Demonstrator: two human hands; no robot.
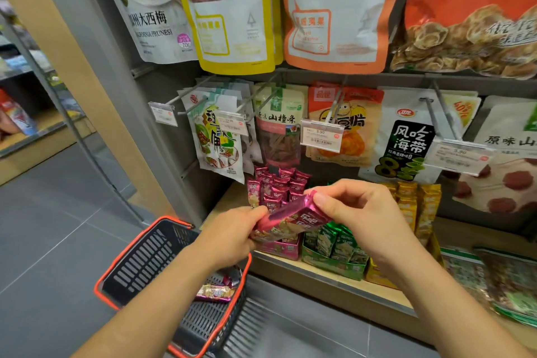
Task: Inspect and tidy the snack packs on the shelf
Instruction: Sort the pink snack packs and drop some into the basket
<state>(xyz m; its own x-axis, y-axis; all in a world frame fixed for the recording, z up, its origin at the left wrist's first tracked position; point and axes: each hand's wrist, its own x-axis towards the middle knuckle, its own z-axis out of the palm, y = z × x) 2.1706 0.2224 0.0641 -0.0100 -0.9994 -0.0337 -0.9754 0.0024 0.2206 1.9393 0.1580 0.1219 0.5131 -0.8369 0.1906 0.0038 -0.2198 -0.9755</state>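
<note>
Your left hand (232, 229) curls its fingers (255, 212) round the lower end of a pink snack pack (290, 219). Your right hand (357, 212) pinches the upper end, so the pack is held tilted between both hands. It is just in front of the pink display box (279, 248) of matching packs on the wooden shelf (377, 293), with a green box (331, 263) beside it. Below your left forearm is a red-rimmed basket (139, 264) holding another wrapped pack (216, 292).
</note>
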